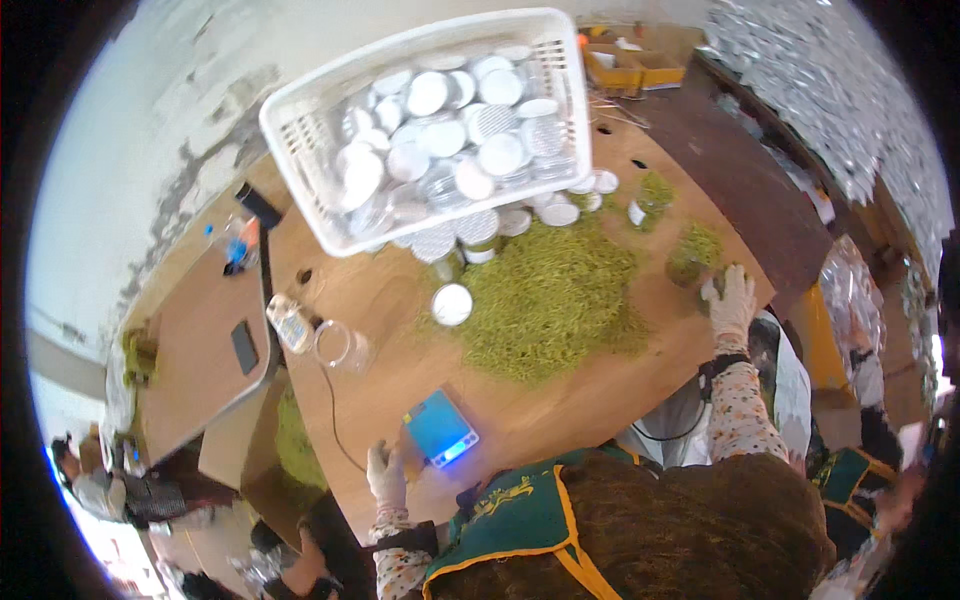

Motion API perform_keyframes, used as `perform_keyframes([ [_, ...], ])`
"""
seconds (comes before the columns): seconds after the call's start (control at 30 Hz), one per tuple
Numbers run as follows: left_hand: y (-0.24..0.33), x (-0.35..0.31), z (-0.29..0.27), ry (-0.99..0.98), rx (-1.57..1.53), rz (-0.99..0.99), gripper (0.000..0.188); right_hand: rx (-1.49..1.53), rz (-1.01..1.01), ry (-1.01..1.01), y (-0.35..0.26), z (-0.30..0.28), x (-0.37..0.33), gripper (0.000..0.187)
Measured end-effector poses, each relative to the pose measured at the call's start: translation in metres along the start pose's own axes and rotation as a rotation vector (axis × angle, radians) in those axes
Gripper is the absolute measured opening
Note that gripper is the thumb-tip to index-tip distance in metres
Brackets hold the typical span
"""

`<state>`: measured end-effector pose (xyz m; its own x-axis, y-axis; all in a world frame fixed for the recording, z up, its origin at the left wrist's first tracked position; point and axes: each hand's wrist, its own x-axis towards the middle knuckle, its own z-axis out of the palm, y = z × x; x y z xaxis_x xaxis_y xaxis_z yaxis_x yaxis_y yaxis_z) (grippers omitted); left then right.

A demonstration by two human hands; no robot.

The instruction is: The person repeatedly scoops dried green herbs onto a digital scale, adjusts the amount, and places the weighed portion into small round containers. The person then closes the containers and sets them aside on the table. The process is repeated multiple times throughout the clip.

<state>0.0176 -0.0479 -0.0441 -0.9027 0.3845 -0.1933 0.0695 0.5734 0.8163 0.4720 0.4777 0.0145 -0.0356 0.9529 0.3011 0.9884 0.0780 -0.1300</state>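
My left hand [387,477], in a white glove, is at the table's near left edge, fingers apart, with nothing visible in it. Just right of it lies a small blue digital scale [440,428] with a lit display. At the right edge my gloved right hand [733,306] rests with fingers spread, close beside a clear jar filled with green dried herb [692,254]. A second filled jar [650,203] stands farther back. A large heap of the green herb [550,300] covers the table's middle. A white-lidded jar [452,304] stands at its left side.
At the back a white plastic basket [425,235] holds many lidded clear jars. An empty clear jar [336,345] and a small white bottle [290,322] stand left. A phone [244,347] lies on a side table. A cardboard box [245,430] holds more herb. Other people work nearby.
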Motion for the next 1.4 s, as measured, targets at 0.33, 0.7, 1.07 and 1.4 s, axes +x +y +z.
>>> perform_keyframes([
  [0.33, 0.049, -0.037, 0.062, -0.107, 0.674, 0.557, 0.108, 0.191, -0.193, 0.05, 0.033, 0.048, 0.027, 0.058],
  [0.7, 0.053, -0.013, 0.073, -0.017, 0.653, 0.533, 0.109, 0.638, -0.826, -0.128, -0.104, -0.068, -0.112, 0.048],
  [1.07, 0.029, -0.013, 0.016, 0.09, 0.7, 0.258, 0.103, 0.72, -1.684, -0.105, -0.373, -0.062, -0.255, 0.041],
  [1.4, -0.007, -0.041, -0.013, 0.223, 0.518, 0.311, 0.099, 0.602, -1.588, -0.108, -0.414, -0.061, -0.277, 0.058],
])
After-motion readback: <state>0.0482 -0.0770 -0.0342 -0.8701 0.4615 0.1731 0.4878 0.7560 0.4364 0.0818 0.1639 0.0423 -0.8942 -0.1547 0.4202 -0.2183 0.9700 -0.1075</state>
